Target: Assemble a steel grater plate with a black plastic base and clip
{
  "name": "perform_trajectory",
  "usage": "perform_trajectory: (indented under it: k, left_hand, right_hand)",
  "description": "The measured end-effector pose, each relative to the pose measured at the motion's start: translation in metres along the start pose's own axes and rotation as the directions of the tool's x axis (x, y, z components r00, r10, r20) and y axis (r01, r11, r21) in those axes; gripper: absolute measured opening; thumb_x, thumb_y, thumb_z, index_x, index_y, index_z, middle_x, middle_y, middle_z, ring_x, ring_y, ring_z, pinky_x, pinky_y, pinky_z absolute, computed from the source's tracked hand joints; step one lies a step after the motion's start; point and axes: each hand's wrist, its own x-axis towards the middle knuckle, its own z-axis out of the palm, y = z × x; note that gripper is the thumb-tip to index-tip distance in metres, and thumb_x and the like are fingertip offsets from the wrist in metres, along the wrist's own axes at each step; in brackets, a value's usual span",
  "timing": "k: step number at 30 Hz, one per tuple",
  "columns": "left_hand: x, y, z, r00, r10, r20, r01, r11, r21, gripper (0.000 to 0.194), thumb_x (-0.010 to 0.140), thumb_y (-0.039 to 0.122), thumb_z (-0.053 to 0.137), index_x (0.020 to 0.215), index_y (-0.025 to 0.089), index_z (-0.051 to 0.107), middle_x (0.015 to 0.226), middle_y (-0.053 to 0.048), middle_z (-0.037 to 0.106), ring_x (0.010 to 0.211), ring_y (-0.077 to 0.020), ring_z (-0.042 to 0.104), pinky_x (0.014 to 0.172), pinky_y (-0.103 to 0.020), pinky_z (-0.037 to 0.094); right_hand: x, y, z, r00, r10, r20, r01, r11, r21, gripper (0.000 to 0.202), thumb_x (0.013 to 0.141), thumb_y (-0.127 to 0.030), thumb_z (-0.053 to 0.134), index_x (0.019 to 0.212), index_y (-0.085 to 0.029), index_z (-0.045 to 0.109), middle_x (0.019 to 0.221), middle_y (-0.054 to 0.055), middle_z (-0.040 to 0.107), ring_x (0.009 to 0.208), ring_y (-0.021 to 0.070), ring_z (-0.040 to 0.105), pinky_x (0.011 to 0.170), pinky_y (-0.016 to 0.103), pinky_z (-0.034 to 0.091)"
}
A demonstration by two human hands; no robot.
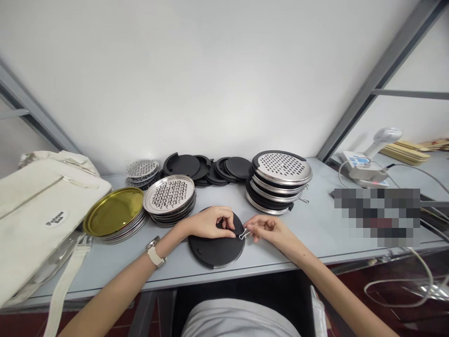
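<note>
A black round disc [213,250] lies face up near the table's front edge, a thin silvery rim showing along its lower right. Over its upper part my left hand [212,222] is curled, thumb and fingers bent in close to each other; anything between them is too small to make out. At the disc's right edge sits a small clip with silver wire handles [243,235]. My right hand [268,230] pinches the handle end of that clip between thumb and fingers.
Left of the disc stand stacked round metal graters [170,194], gold-coloured round trays [115,213] and a cream bag [52,210]. Black rings and discs [182,166] line the wall. A grater-topped stack [280,168] stands right, before a white scanner on a stand [380,140] with cables.
</note>
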Motion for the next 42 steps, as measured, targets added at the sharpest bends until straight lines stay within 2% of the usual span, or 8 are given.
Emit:
perform_trajectory:
  k: [3, 7, 12, 18, 25, 31, 42]
  left_hand:
    - [0.0, 0.0, 0.0, 1.0, 0.007, 0.003, -0.007, 1.0, 0.0, 0.015, 0.076, 0.025, 0.071, 0.08, 0.015, 0.062, 0.083, -0.002, 0.057, 0.073, -0.0111, 0.052, 0.065, -0.022, 0.043]
    - [0.0, 0.0, -0.001, 1.0, 0.008, 0.007, -0.008, 1.0, -0.002, 0.014, 0.076, 0.024, 0.071, 0.081, 0.015, 0.061, 0.083, -0.001, 0.056, 0.073, -0.0105, 0.053, 0.066, -0.022, 0.043]
    - [0.0, 0.0, -0.001, 1.0, 0.028, 0.008, -0.029, 0.999, 0.019, 0.015, 0.076, 0.025, 0.071, 0.081, 0.015, 0.061, 0.081, 0.0, 0.055, 0.073, -0.0103, 0.053, 0.065, -0.022, 0.043]
    - [0.0, 0.001, 0.0, 1.0, 0.031, 0.003, -0.031, 0.999, 0.016, 0.014, 0.076, 0.022, 0.071, 0.079, 0.014, 0.059, 0.083, -0.001, 0.056, 0.072, -0.0098, 0.052, 0.064, -0.021, 0.043]
    - [0.0, 0.0, -0.001, 1.0, 0.028, 0.011, -0.028, 1.0, 0.015, 0.015, 0.077, 0.024, 0.07, 0.08, 0.014, 0.059, 0.083, -0.001, 0.056, 0.073, -0.0097, 0.052, 0.065, -0.021, 0.043]
    - [0.0, 0.0, -0.001, 0.999, 0.032, 0.008, -0.033, 0.999, 0.025, 0.014, 0.077, 0.024, 0.069, 0.08, 0.015, 0.059, 0.083, -0.001, 0.056, 0.072, -0.0097, 0.052, 0.065, -0.021, 0.043]
    - [0.0, -0.002, 0.001, 0.999, 0.052, 0.002, -0.052, 0.997, 0.052, 0.015, 0.078, 0.025, 0.069, 0.08, 0.015, 0.058, 0.082, -0.001, 0.056, 0.073, -0.0099, 0.052, 0.065, -0.021, 0.043]
  right_hand:
    - [-0.001, -0.004, 0.002, 0.999, -0.023, -0.042, 0.023, 1.0, -0.002, 0.033, 0.077, -0.048, 0.067, 0.085, -0.016, 0.065, 0.065, -0.001, 0.06, 0.053, 0.0091, 0.052, 0.058, 0.024, 0.043]
    - [-0.003, -0.008, 0.001, 1.0, -0.014, 0.021, 0.014, 1.0, -0.005, 0.034, 0.077, -0.048, 0.067, 0.085, -0.015, 0.064, 0.065, -0.001, 0.058, 0.053, 0.0086, 0.049, 0.054, 0.023, 0.04]
    - [-0.003, -0.007, 0.0, 0.999, 0.03, 0.017, -0.03, 0.999, 0.01, 0.033, 0.075, -0.046, 0.07, 0.083, -0.014, 0.066, 0.067, 0.001, 0.062, 0.055, 0.0098, 0.054, 0.058, 0.024, 0.044]
    - [-0.002, -0.001, 0.0, 0.99, 0.067, 0.122, -0.082, 0.989, 0.123, 0.032, 0.07, -0.037, 0.077, 0.09, -0.014, 0.066, 0.072, 0.003, 0.069, 0.065, 0.0136, 0.064, 0.069, 0.028, 0.05]
    - [-0.003, -0.004, -0.002, 0.993, 0.052, 0.104, -0.066, 0.988, 0.137, 0.025, 0.072, -0.035, 0.075, 0.084, -0.014, 0.071, 0.068, 0.002, 0.068, 0.064, 0.012, 0.063, 0.069, 0.027, 0.052]
    - [-0.002, 0.003, -0.004, 0.984, 0.06, 0.165, -0.09, 0.979, 0.181, 0.026, 0.072, -0.029, 0.077, 0.092, -0.015, 0.069, 0.078, 0.004, 0.072, 0.073, 0.0141, 0.067, 0.075, 0.028, 0.053]
    - [0.003, 0.009, -0.006, 0.983, 0.012, 0.184, -0.039, 0.989, 0.146, 0.026, 0.073, -0.028, 0.075, 0.094, -0.015, 0.068, 0.079, 0.004, 0.073, 0.076, 0.0159, 0.068, 0.076, 0.029, 0.052]
